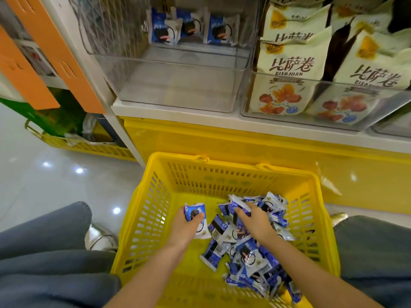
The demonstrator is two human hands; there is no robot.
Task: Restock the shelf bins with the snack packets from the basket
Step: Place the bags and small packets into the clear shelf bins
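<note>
Filling the lower middle of the head view, a yellow plastic basket with slotted walls [146, 196] stands on a glossy pale floor [44, 174], between the person's two legs in grey trousers [44, 258]. Inside the basket, toward its right side, lies a loose heap of small blue-and-white foil snack packets [251, 256]. Each is a flat pouch with crimped ends and a dark round biscuit printed on a white patch, and some lie back up, showing black panels. The left hand [189, 227] is in the basket left of the heap, its fingers curled round one such blue-and-white packet [194, 212], which stands up out of the fist. The right hand [253, 221] rests on top of the heap, fingers bent down and gripping the packets there.

Above the basket, past its far rim, a white shelf edge [178, 108] carries a clear plastic bin [178, 85]. Three more blue-and-white packets [191, 27] stand upright in a row at the back of that bin. Beyond the basket's far right corner, a second clear bin [246, 107] holds large cream bags printed with red and orange food [287, 70]. Left of the basket, further off, another yellow basket [89, 146] sits on the floor below orange panels [29, 70], and a silver shoe [100, 237] shows just beside the basket's left wall.
</note>
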